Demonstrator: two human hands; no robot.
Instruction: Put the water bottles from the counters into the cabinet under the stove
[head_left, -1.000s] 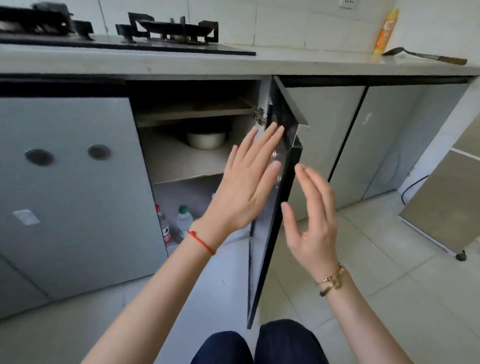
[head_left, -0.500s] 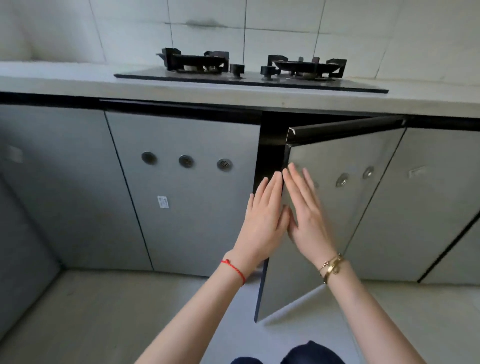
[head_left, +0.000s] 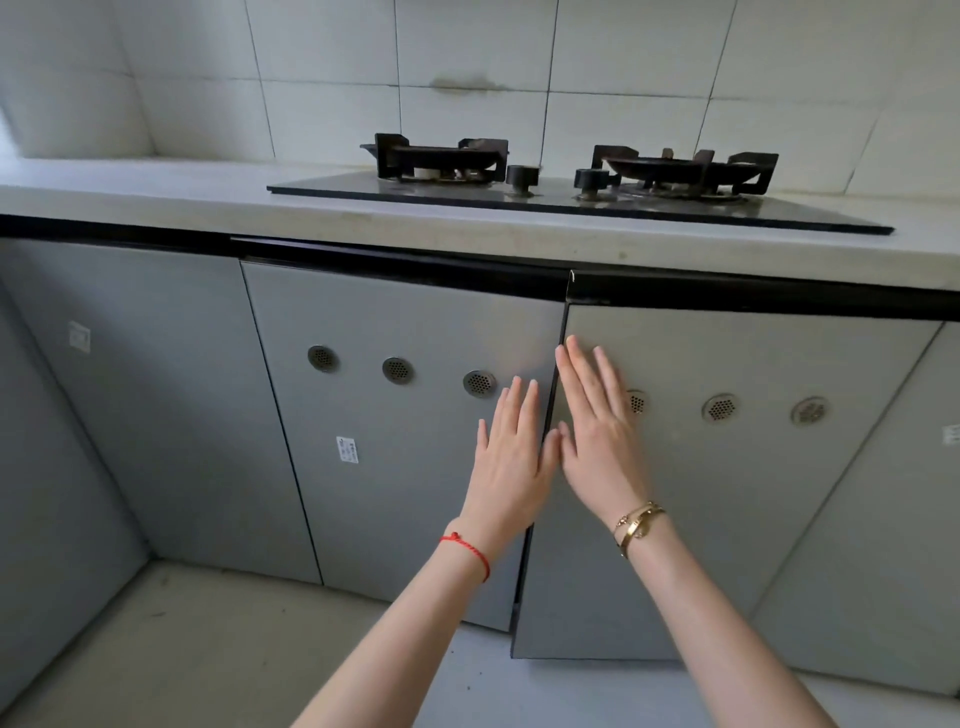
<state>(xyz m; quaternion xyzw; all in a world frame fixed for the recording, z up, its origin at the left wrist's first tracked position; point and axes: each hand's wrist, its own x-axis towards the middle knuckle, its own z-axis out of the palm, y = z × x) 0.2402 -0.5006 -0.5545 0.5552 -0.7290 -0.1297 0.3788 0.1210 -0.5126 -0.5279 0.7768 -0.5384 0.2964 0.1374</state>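
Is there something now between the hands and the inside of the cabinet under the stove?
Yes. The right cabinet door is almost shut in front of the inside, under the stove. The right hand lies flat on it; the left hand is by its edge, before the left door. No bottle is visible.

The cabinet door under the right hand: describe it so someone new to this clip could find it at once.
Start at the black gas stove on the pale counter. Under its right burner hangs a grey cabinet door with three round vents. Unlike the similar vented left door, it has no white sticker, its bottom corner stands slightly proud, and the right hand lies flat on it.
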